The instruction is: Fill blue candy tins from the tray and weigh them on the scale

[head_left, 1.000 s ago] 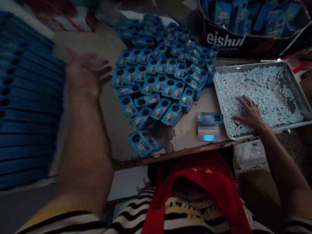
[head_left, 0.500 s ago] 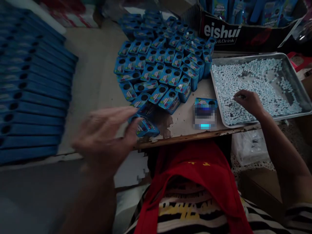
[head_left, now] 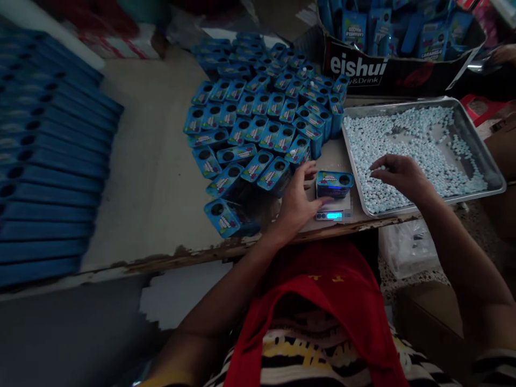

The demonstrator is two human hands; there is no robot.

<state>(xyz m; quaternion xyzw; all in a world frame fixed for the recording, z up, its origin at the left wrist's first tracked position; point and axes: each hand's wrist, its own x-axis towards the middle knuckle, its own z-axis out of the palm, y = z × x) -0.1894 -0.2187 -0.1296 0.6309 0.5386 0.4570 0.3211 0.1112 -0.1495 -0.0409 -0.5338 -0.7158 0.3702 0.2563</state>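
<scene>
A small blue candy box (head_left: 332,191) with a round dark hole in its top sits on a small digital scale (head_left: 344,204) whose display glows blue. Just left of that box is my left hand (head_left: 296,204), thumb and fingers apart, the thumb reaching over the scale; whether it touches the box I cannot tell. My right hand (head_left: 405,174) hovers at the left part of a metal tray (head_left: 500,183), over the small pale blue candies (head_left: 387,193). Its fingers are drawn together, and anything between them is hidden.
Many upright blue boxes (head_left: 258,131) crowd the middle of the table (head_left: 149,161). Long rows of blue packages (head_left: 48,188) lie at the left. A black carton (head_left: 387,70) of blue packs stands behind the tray. The worn table edge runs along my front.
My left hand has moved right, from the near boxes to beside the scale. My right hand stays over the candies. The view has shifted slightly.
</scene>
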